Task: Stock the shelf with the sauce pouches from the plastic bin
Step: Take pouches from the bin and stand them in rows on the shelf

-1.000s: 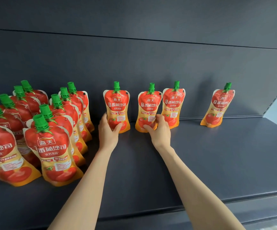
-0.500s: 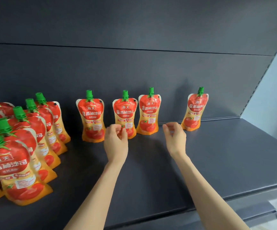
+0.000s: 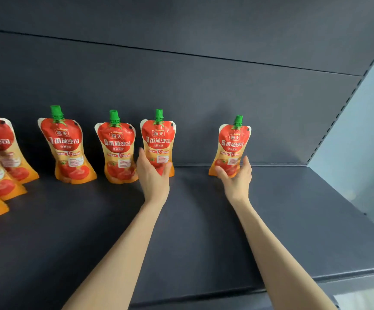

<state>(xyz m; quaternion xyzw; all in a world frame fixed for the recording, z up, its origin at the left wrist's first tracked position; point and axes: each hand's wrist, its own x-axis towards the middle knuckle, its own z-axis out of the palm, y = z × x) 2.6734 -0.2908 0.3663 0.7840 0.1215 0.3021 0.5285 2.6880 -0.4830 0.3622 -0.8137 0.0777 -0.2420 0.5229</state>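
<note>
Red-and-orange tomato sauce pouches with green caps stand upright along the back of a dark grey shelf (image 3: pixel 204 231). My left hand (image 3: pixel 153 177) wraps the lower part of the third pouch (image 3: pixel 158 139) of the back row. My right hand (image 3: pixel 236 179) cups the bottom of the lone pouch (image 3: pixel 234 142) farther right. Two more pouches (image 3: pixel 66 144) (image 3: pixel 116 146) stand to the left of my left hand. The plastic bin is out of view.
Several more pouches (image 3: pixel 1 157) crowd the shelf's left edge, reaching toward the front. The shelf's back panel (image 3: pixel 204 97) rises behind the row. A pale wall (image 3: pixel 360 142) borders the shelf's right end. Bare shelf surface lies between my arms and to the right.
Both hands moved right and forward from empty air onto pouches: the left onto the third pouch, the right onto the far-right one. The view shifted right.
</note>
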